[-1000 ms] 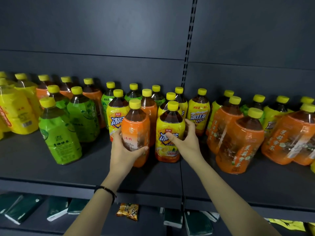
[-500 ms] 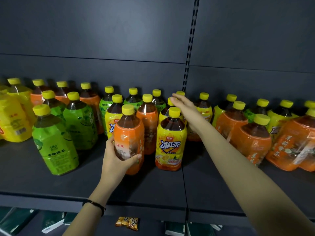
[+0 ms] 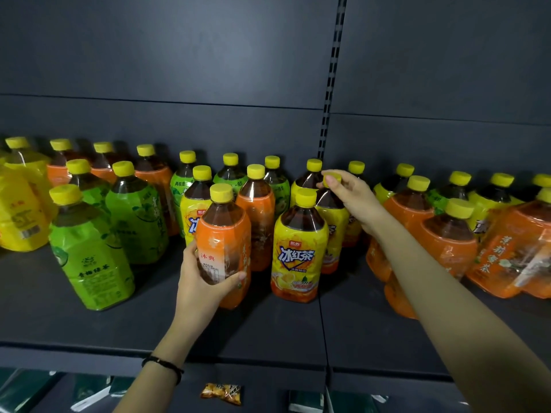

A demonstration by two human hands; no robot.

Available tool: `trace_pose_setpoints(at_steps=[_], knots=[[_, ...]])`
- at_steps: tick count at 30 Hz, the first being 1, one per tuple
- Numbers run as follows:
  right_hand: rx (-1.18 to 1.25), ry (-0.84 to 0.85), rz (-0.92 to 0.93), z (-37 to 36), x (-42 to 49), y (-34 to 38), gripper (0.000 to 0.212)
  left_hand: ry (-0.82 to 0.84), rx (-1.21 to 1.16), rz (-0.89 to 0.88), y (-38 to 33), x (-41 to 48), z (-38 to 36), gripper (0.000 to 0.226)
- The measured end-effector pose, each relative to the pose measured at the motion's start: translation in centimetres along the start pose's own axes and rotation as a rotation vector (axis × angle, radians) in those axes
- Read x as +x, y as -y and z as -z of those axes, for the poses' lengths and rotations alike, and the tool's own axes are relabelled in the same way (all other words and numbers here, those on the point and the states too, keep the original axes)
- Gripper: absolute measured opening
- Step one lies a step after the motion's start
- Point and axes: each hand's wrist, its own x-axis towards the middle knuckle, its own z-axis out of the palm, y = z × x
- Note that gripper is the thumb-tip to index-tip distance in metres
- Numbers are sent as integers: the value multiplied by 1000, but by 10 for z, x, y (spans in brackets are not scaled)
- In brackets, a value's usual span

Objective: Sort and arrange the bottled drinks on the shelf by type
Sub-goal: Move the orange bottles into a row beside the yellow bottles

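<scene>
My left hand (image 3: 202,286) grips an orange-labelled tea bottle (image 3: 224,234) standing near the front of the dark shelf (image 3: 262,326). To its right stands a yellow-labelled iced tea bottle (image 3: 299,251), free of either hand. Behind that one, my right hand (image 3: 353,198) pinches the yellow cap of another yellow-labelled bottle (image 3: 334,216) in the second row. Green-labelled bottles (image 3: 89,251) stand at the left, more orange bottles (image 3: 447,245) at the right. All bottles have yellow caps.
A slotted upright (image 3: 329,84) splits the dark back panel. Yellow multipacks (image 3: 21,210) fill the far left, wrapped orange packs (image 3: 518,248) the far right. A lower shelf holds dark green packets (image 3: 24,389) and a small snack packet (image 3: 222,393).
My right hand left the front yellow bottle, reached back over it, and now pinches the cap of a yellow bottle behind. My left hand keeps its grip on the orange bottle.
</scene>
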Motion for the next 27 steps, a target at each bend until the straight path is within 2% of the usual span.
trace_pose_setpoints(at_steps=[2,4,5,7,9,12,21,24,27], knots=[[-8,-169,56,-6,-8,3,34,2,-3,3,0,0,0,91],[24,-394,202,-18,-28,11,29,1,5,2,0,-1,1,92],[53,-421,259,-26,-40,16,28,-3,8,1,-1,-1,0,92],[69,-271,268,-45,-62,24,38,-10,9,-1,-1,0,0,90],[4,-102,185,-59,-78,25,64,-17,16,-4,-1,-1,0,90],[-54,-75,158,-63,-83,24,88,-25,22,-11,0,-1,0,92],[-58,-76,151,-26,-88,6,95,-30,10,7,-3,-3,-1,88],[-201,-62,108,-16,-84,5,95,-2,14,30,-4,-3,2,93],[-255,-119,88,-17,-87,5,96,40,13,37,-4,-1,7,95]])
